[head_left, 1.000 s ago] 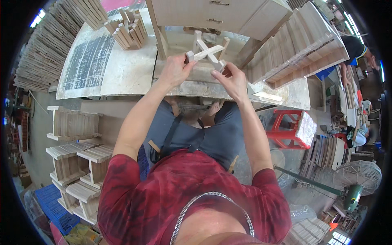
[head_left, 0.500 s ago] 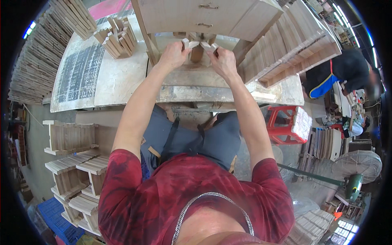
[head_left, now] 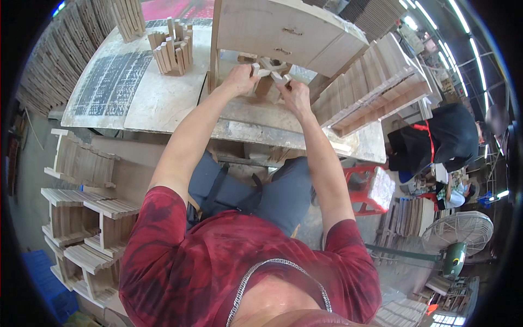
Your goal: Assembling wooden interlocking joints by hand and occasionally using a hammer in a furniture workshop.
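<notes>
My left hand (head_left: 241, 79) is closed on a small pale wooden piece (head_left: 255, 69) on the workbench's far side. Opposite it, my right hand (head_left: 297, 97) pinches another small wooden piece (head_left: 277, 77) between thumb and fingers. The inner ends of the two pieces come close together over an upright wooden block (head_left: 264, 86); whether they touch it I cannot tell. Both hands are at the opening under a large wooden panel (head_left: 261, 30), where a dark round part (head_left: 276, 61) shows behind the pieces.
A bundle of short wooden sticks (head_left: 173, 52) stands on the workbench (head_left: 163, 111) at left. Stacked boards (head_left: 365, 90) lean at right. Wooden frames (head_left: 81, 218) are piled low left. A red stool (head_left: 357, 188), a fan (head_left: 457, 234) and a person in black (head_left: 455, 136) are on the right.
The whole view has shifted and tilted. My hands keep nearly the same place at the opening, still gripping the wooden pieces. The person in black at right has changed posture.
</notes>
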`<action>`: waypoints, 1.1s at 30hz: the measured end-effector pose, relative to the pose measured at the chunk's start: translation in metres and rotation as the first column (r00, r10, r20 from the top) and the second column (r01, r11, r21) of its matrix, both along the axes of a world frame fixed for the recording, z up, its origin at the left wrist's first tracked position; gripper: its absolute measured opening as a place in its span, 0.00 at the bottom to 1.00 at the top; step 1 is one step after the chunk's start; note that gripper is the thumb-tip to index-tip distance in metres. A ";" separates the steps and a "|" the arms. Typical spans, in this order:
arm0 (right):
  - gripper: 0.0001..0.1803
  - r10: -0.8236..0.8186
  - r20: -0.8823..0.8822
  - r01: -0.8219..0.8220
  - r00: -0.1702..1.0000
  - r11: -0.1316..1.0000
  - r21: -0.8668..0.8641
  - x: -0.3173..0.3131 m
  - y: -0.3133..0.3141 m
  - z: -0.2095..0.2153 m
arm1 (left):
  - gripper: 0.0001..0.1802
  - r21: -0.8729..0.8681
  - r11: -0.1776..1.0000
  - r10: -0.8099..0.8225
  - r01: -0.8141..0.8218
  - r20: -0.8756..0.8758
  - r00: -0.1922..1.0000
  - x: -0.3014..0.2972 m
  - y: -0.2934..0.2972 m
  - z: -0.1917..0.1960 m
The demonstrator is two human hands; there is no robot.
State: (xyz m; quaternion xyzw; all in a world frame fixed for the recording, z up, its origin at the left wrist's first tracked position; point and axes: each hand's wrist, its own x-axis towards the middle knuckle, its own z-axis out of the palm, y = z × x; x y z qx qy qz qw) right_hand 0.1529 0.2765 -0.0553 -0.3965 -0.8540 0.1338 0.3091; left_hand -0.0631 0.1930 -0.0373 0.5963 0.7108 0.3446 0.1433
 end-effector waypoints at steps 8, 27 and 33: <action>0.18 0.365 0.002 -0.326 0.931 0.835 -0.444 0.020 -0.064 0.047 | 0.21 0.058 0.996 -0.064 0.065 -0.022 0.998 -0.031 -0.078 0.009; 0.18 0.556 -0.229 -0.600 0.799 0.726 -0.336 -0.243 -0.100 -0.081 | 0.13 0.190 0.488 0.826 -0.852 -0.417 0.380 -0.039 -0.457 0.027; 0.24 0.606 -0.083 -0.604 0.791 0.751 -0.266 -0.216 -0.148 -0.027 | 0.10 -0.143 0.060 0.639 -0.988 -0.755 0.148 -0.023 -0.567 0.003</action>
